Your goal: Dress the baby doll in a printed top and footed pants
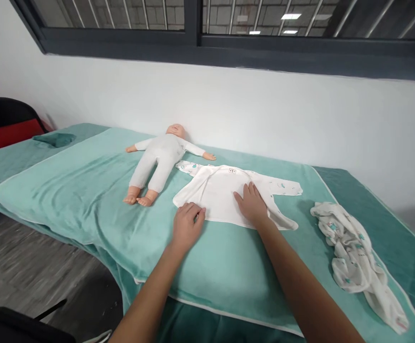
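Spread shirt at risk of skewing under uneven hands

Your right hand (252, 205) lies open and flat on the white cotton baby shirt with small printed sleeves (225, 190), pressing rather than gripping. Your left hand (188, 226) is loosely curled at the shirt's lower left hem; you can't tell from here whether its fingers pinch the fabric. If they do, a pull against that flat right palm would probably twist the body of the shirt and deepen the crease on its left side.

The shirt lies spread out in front of you, sleeves out to either side, on a plush mint-green blanket (86, 190). That blanket is soft and already wrinkled on the left, so pressing hard while sliding could ruck it up and take the shirt with it.

Just past your left hand, a baby doll with a pale cloth body (164, 150) lies on its back, arms wide. The left sleeve's end sits right beside it, so shifting the doll carelessly could trap that cuff underneath. Its head is near the white wall (264, 114), where a push away from you might bump it.

To your right, a crumpled white patterned garment (353, 247) lies near the blanket's edge; a wide sweep of your forearm could knock it off
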The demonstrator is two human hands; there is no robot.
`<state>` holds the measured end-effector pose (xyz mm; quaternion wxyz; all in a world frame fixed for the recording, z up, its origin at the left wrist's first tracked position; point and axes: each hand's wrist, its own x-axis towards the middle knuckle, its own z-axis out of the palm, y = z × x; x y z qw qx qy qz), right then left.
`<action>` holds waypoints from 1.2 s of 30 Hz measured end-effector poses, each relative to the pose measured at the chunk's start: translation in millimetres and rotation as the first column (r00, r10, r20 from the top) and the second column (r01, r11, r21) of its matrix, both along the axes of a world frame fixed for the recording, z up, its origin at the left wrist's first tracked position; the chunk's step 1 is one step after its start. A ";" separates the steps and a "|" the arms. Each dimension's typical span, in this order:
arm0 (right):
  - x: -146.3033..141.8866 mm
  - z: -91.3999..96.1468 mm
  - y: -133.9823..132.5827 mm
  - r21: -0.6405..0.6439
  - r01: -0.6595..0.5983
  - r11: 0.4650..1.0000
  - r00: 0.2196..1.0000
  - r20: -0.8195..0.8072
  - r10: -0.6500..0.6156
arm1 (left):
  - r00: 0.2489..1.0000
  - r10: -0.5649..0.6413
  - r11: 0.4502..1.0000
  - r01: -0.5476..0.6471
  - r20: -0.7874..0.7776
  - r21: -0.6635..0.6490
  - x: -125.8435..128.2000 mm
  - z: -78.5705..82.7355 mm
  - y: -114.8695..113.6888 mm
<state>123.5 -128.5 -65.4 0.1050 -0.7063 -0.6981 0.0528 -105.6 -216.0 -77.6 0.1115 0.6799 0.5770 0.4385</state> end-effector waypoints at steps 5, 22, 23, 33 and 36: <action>-39.3 13.1 17.4 0.088 -0.150 0.985 0.983 -0.094 0.158 | 0.889 0.196 0.980 -0.160 0.413 -0.121 -54.2 30.1 14.0; -236.3 47.3 313.7 0.043 -0.285 0.958 0.802 -0.536 0.263 | 0.740 0.195 0.887 0.147 0.644 -0.437 -210.1 42.3 157.0; -240.7 48.8 321.8 0.049 -0.341 0.939 0.760 -0.574 0.306 | 0.687 0.194 0.871 0.207 0.700 -0.445 -210.2 42.3 165.0; -225.3 88.1 302.7 -0.031 -0.395 0.918 0.679 -0.683 0.269 | 0.593 0.178 0.837 0.328 0.785 -0.438 -184.3 67.7 180.3; -184.7 111.8 280.3 -0.022 -0.368 0.930 0.677 -0.691 0.251 | 0.576 0.120 0.833 0.385 0.808 -0.398 -150.9 88.1 160.5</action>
